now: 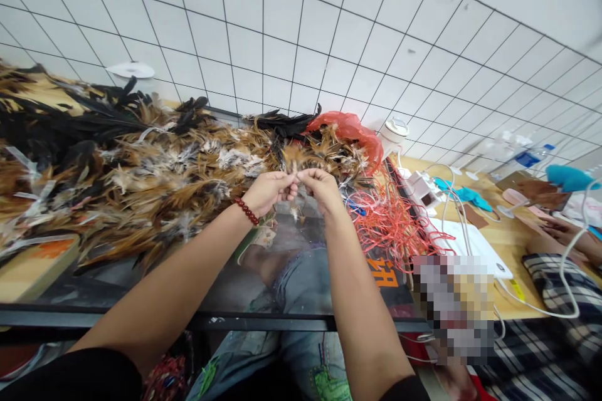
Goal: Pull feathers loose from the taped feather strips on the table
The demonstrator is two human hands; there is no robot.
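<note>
My left hand (270, 193) and my right hand (320, 188) meet near the middle of the view, thumbs and fingertips pinched close together. Between them they grip a small brown feather bunch (294, 163), its tips fanning upward away from me. Its lower ends are partly hidden by my fingers, and a wisp hangs below. A red bead bracelet (247, 211) circles my left wrist. Behind and to the left spreads a large heap of brown feathers (174, 169), with long black feathers (94, 116) among them.
Tangled pink-red cord (392, 219) lies right of my hands on the dark glossy tabletop (207, 282). Behind it are a red plastic bag (350, 128) and a white cup-shaped container (394, 133). Farther right, cables cross a white device (475, 250), and a person in a plaid sleeve (555, 282) sits there.
</note>
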